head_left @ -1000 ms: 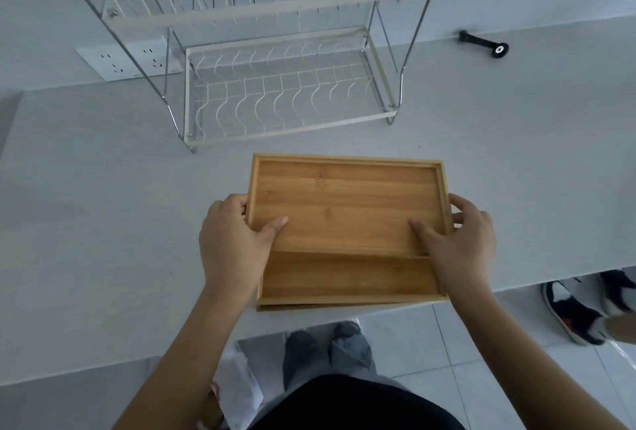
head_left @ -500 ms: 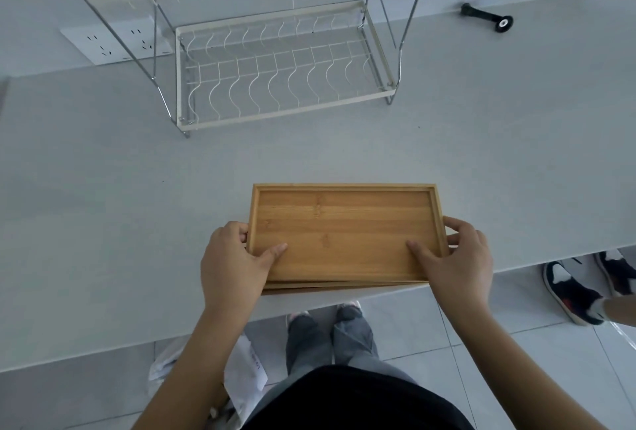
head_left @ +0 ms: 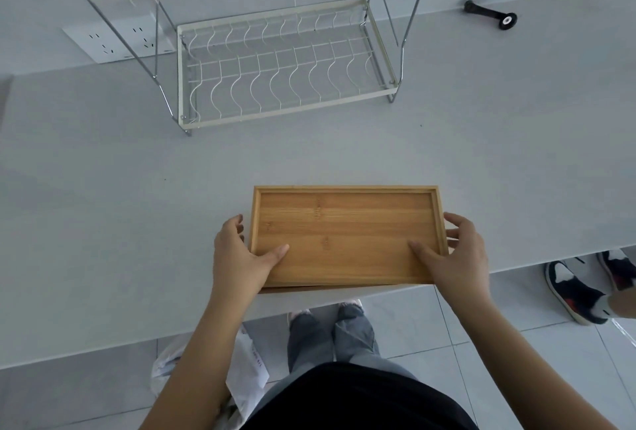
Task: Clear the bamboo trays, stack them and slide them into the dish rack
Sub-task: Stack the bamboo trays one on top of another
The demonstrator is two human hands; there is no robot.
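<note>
Bamboo trays (head_left: 347, 233), stacked and empty, gripped by left hand (head_left: 237, 257) and right hand (head_left: 454, 254); dish rack (head_left: 282, 68) empty.

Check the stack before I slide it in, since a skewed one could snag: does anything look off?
Mostly tidy. The top tray sits square and empty, held by both hands. Only a thin sliver of the lower tray peeks out at the near edge, close to the counter lip.

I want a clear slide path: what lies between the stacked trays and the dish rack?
Nothing: in the head view, only bare countertop separates the stacked trays from the dish rack.
</note>
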